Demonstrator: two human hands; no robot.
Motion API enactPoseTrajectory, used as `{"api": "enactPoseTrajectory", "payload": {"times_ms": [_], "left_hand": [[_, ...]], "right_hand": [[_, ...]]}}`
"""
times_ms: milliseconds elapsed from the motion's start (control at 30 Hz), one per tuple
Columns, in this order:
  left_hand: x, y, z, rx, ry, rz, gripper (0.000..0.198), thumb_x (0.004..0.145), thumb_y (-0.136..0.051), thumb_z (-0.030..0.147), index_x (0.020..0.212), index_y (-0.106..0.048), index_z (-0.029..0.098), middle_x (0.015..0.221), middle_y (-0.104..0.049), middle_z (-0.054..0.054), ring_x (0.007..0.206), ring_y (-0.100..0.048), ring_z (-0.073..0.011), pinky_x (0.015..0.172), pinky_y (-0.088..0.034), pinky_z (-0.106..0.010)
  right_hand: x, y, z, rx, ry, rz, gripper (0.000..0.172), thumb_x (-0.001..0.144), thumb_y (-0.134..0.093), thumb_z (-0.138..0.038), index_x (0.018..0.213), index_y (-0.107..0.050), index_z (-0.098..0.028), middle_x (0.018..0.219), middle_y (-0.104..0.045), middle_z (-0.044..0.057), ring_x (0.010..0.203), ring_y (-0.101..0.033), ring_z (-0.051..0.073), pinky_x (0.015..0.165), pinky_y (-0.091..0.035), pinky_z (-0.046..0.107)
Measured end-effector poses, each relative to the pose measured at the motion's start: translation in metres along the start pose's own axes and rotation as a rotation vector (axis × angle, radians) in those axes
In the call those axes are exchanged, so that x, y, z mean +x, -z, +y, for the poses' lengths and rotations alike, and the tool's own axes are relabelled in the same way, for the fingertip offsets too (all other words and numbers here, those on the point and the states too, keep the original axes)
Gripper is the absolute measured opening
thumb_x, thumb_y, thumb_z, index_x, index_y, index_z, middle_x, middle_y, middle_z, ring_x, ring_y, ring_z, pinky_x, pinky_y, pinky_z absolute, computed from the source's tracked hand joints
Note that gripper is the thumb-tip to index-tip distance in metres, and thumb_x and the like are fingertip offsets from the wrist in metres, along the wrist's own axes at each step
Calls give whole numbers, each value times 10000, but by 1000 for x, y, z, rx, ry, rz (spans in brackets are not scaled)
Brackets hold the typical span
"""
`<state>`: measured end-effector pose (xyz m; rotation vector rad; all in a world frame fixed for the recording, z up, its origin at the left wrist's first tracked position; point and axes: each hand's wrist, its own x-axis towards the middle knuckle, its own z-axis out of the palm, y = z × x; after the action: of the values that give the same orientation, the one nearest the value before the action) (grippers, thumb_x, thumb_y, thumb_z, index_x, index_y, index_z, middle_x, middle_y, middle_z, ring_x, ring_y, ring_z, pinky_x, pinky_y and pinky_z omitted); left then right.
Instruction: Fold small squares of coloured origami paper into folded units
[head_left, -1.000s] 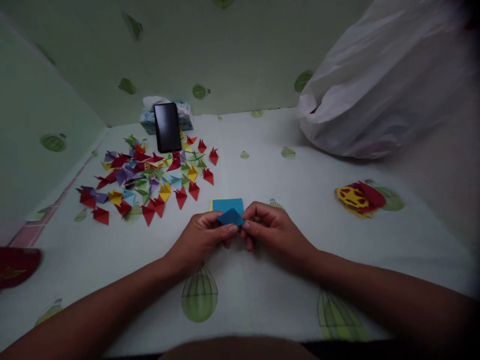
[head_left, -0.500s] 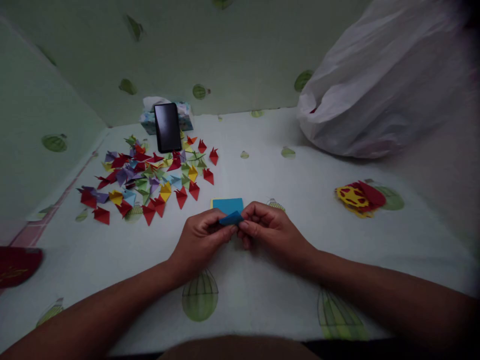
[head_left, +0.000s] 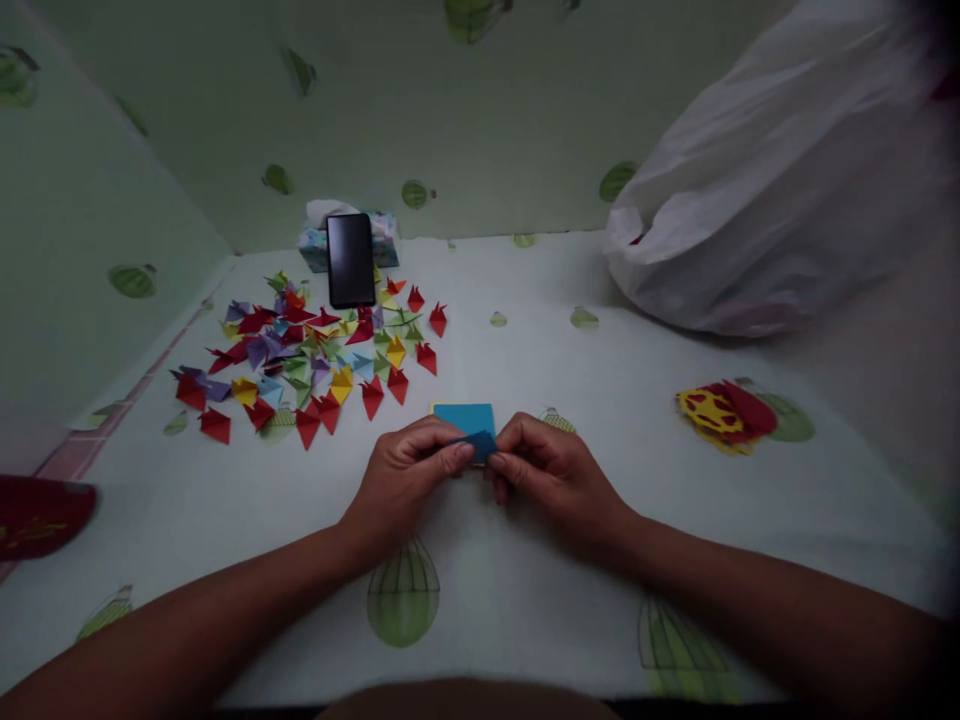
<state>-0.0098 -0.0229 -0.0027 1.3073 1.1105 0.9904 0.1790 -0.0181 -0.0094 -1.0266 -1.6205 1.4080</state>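
Observation:
Between my two hands is a small piece of folded blue paper (head_left: 478,443), dark blue and partly covered by fingers. My left hand (head_left: 409,470) pinches its left side between thumb and fingers. At its right corner, the thumb and fingertips of my right hand (head_left: 551,475) close on it. Just behind and beneath lies a stack of square paper (head_left: 465,415), light blue on top with a yellow edge showing. To the left spreads a pile of folded paper cranes (head_left: 307,360) in red, purple, green, yellow and blue.
A black phone (head_left: 350,260) leans against a tissue box (head_left: 386,238) behind the cranes. A large white plastic bag (head_left: 750,200) stands at the back right. Red and yellow cut-outs (head_left: 720,415) lie to the right, and a red object (head_left: 45,515) sits at the left edge.
The view has shifted slightly, so everything sits a little further right and lower. The folded blue paper has turned a little in my fingers; both hands still grip it.

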Motion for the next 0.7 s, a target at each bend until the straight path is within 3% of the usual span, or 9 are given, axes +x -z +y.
{"api": "enactPoseTrajectory", "payload": {"times_ms": [233, 333, 500, 600, 700], "left_hand": [[1, 2, -2, 27, 30, -62, 222, 895, -598, 298, 744, -698, 169, 750, -596, 0, 728, -523, -124, 698, -397, -254], [2, 1, -1, 31, 47, -91, 247, 899, -577, 324, 757, -685, 153, 740, -597, -3, 716, -529, -124, 682, -402, -249], [3, 1, 0, 84, 52, -42, 241, 876, -595, 322, 728, -654, 141, 661, -576, 9, 648, -510, -114, 639, -396, -241], [3, 2, 2, 166, 3, -82, 228, 870, -594, 290, 712, -664, 141, 677, -565, 9, 652, -508, -109, 643, -393, -242], [2, 1, 2, 204, -8, -125, 214, 855, -606, 281, 702, -662, 142, 657, -552, 14, 641, -505, -106, 631, -393, -239]], "right_hand": [[3, -1, 4, 174, -94, -25, 205, 872, -611, -291, 732, -492, -200, 601, -586, -34, 518, -536, 102, 527, -404, 239], [3, -1, 5, 141, -90, -13, 207, 864, -618, -295, 730, -498, -195, 581, -575, -35, 514, -529, 103, 528, -401, 238], [3, 0, 4, 87, -90, 0, 228, 858, -623, -308, 716, -485, -195, 586, -543, -41, 516, -515, 101, 518, -391, 232], [3, 0, 4, 91, -68, -13, 184, 862, -624, -337, 796, -545, -184, 619, -535, -41, 534, -509, 103, 526, -398, 234], [3, 1, 4, 3, -40, -9, 192, 870, -619, -320, 753, -573, -174, 608, -536, -32, 540, -484, 102, 525, -376, 233]]}}
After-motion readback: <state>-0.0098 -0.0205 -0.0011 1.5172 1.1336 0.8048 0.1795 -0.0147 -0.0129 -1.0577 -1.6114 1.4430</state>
